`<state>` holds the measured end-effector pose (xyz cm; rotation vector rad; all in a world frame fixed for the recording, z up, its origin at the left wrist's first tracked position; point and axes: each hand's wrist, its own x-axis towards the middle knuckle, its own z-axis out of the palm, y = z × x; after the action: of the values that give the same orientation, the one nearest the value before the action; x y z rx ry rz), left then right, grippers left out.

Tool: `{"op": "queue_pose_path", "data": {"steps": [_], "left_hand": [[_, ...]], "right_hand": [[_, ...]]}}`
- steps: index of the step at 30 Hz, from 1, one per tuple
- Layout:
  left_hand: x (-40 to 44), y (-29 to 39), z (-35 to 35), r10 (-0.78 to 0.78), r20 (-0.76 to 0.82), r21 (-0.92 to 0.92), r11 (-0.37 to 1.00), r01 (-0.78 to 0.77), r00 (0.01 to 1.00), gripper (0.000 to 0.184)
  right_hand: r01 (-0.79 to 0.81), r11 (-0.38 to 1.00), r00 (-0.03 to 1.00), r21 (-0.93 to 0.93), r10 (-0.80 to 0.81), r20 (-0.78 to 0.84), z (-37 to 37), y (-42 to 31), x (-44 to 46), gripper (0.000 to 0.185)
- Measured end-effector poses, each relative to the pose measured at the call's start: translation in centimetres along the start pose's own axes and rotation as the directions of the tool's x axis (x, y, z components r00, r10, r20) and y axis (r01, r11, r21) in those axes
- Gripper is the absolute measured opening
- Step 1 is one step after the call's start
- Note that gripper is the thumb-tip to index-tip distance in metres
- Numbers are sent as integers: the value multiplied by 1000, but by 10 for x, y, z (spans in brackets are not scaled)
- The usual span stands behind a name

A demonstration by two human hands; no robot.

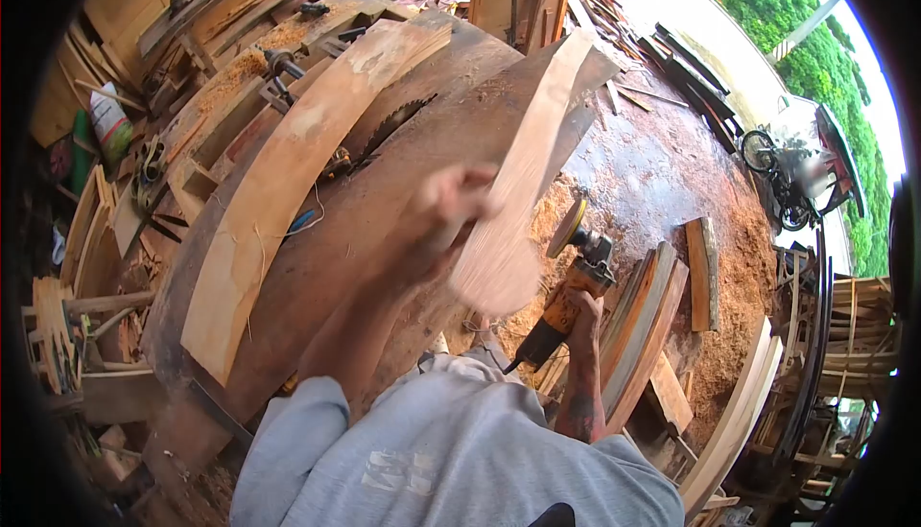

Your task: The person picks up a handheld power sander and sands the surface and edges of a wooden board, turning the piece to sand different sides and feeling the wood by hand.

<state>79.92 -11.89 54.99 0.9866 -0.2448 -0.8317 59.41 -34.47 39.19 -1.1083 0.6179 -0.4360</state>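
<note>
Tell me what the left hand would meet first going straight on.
The left hand would meet the pale shaped board first; its fingers already seem to be at the board's edge. Motion blur hides the exact contact, and the depth beyond the board is unclear.

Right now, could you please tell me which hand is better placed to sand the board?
Probably the right hand: it grips the angle grinder, while the left hand holds the wooden board.
</note>
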Motion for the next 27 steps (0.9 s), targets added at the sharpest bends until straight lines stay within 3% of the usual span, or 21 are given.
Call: {"op": "queue_pose_path", "data": {"steps": [1, 2, 3, 6, 9, 13, 16, 17, 19, 20, 23, 27], "left_hand": [[5, -33, -27, -4, 3, 27, 1000, 4, 1000, 53], [1, -51, -42, -114, -52, 46, 992, 116, 992, 57], [5, -77, -64, -204, -48, -50, 978, 201, 978, 61], [18, -121, -101, -289, -81, 41, 955, 293, 954, 63], [47, -139, -116, -507, -135, 256, 812, 524, 851, 57], [116, -180, -143, -442, -63, 486, 770, 414, 895, 52], [142, -177, -132, -381, -254, 594, 664, 454, 889, 48], [146, -187, -131, -378, -263, 588, 667, 459, 887, 48], [157, -210, -137, -69, -174, 500, 853, 148, 982, 56], [160, -214, -132, 11, -87, 399, 917, 24, 996, 57], [155, -168, -78, 17, -59, 272, 962, 0, 998, 61], [172, -142, -47, 57, -58, 247, 968, -41, 997, 66]], "right_hand": [[16, 1000, 1000, 10, -16, 12, -1, 1, -2, 32], [30, 999, 999, 24, -30, 19, -1, 3, -4, 34], [33, 999, 999, 39, -33, 1, -1, 4, -6, 34], [-18, 1000, 999, 25, 19, -29, -8, 10, -9, 38], [-65, 997, 996, 38, 67, -60, -9, 14, -14, 37], [-128, 988, 988, 85, 135, -78, -14, 25, -10, 37], [-187, 978, 979, 88, 193, -59, -23, 34, 3, 38], [-195, 977, 979, 84, 200, -50, -24, 34, 8, 38], [-191, 980, 980, 64, 193, -39, -25, 36, 20, 38], [-186, 981, 982, 59, 187, -8, -28, 35, 23, 39], [-218, 976, 976, 1, 218, 27, -27, 21, 22, 44], [-222, 975, 974, 8, 221, 53, -25, 16, 20, 48]]}}
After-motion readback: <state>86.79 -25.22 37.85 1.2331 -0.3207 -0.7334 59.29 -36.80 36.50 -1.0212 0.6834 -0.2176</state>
